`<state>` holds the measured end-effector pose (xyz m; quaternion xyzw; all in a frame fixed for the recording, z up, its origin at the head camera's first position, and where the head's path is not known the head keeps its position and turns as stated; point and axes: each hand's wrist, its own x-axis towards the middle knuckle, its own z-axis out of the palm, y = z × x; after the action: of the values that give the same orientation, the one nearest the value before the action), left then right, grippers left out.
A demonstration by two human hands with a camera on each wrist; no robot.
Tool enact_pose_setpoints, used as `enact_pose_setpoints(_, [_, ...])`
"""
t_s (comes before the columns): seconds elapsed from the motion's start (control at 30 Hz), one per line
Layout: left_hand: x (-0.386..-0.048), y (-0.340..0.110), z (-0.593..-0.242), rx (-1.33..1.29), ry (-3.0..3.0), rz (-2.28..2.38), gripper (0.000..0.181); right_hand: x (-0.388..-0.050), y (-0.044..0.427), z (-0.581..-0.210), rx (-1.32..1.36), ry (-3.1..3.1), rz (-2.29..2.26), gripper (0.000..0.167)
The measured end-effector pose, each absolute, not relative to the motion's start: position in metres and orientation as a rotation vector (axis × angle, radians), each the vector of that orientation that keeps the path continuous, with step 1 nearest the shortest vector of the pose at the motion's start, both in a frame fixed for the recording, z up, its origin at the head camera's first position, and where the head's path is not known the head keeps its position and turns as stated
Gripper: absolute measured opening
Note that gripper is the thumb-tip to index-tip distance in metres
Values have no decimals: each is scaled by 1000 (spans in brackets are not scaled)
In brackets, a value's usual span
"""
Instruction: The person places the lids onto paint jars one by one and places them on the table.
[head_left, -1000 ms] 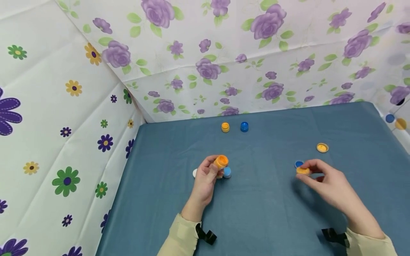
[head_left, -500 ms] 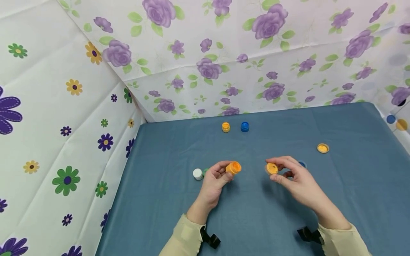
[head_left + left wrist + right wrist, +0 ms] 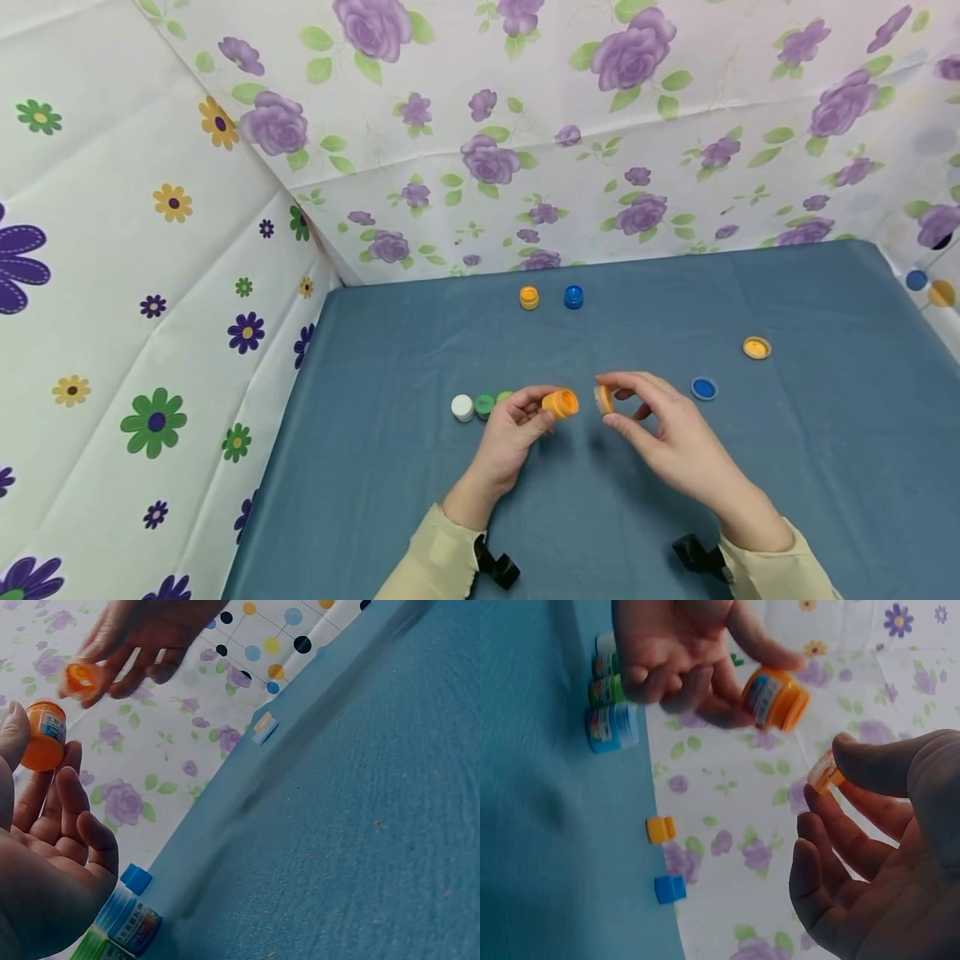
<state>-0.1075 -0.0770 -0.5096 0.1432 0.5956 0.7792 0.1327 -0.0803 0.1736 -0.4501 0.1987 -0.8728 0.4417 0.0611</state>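
The small orange plastic paint jar [image 3: 560,404] is above the table, pinched between the thumb and fingers of my left hand [image 3: 513,429], its uncapped mouth tilted toward my right. I judge it light and stiff, unlikely to crack, though its smooth round side could turn under my fingertips. The best hold is low on the body, round the label [image 3: 52,726], leaving the rim free; any wet paint inside could spill if it tips much further.

My right hand [image 3: 667,433] pinches the shallow, round orange lid [image 3: 603,399] by its edge, apart from the jar but near it. It looks thin, rigid and almost weightless, so a light pinch should do.

Beside my left hand are a white-capped jar [image 3: 462,407], a dark green-capped jar [image 3: 484,406] and, partly hidden, a light green-capped jar [image 3: 505,397]. A flat blue lid [image 3: 704,388] and a yellow lid [image 3: 757,348] lie to my right; a squat yellow jar [image 3: 528,298] and a blue jar [image 3: 573,297] stand farther off on the faintly creased blue cloth [image 3: 600,525], before a wrinkled sheet printed with purple roses [image 3: 435,237].
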Motion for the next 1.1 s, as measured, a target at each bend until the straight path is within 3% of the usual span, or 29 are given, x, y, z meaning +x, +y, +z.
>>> enact_pose_setpoints(0.4, [-106, -76, -510, 419, 1725, 2215, 82, -80, 155, -452, 724, -2576, 1219, 51])
enact_pose_setpoints(0.57, [-105, -77, -508, 413, 1707, 2196, 76, -80, 154, -453, 734, -2573, 1190, 51])
enact_pose_setpoints(0.8, [-105, -76, -507, 419, 1662, 2201, 50, -79, 154, -454, 766, -2577, 1160, 54])
enact_pose_setpoints(1.1, [-105, -76, -509, 425, 1686, 2152, 51, -79, 157, -450, 787, -2620, 1127, 50])
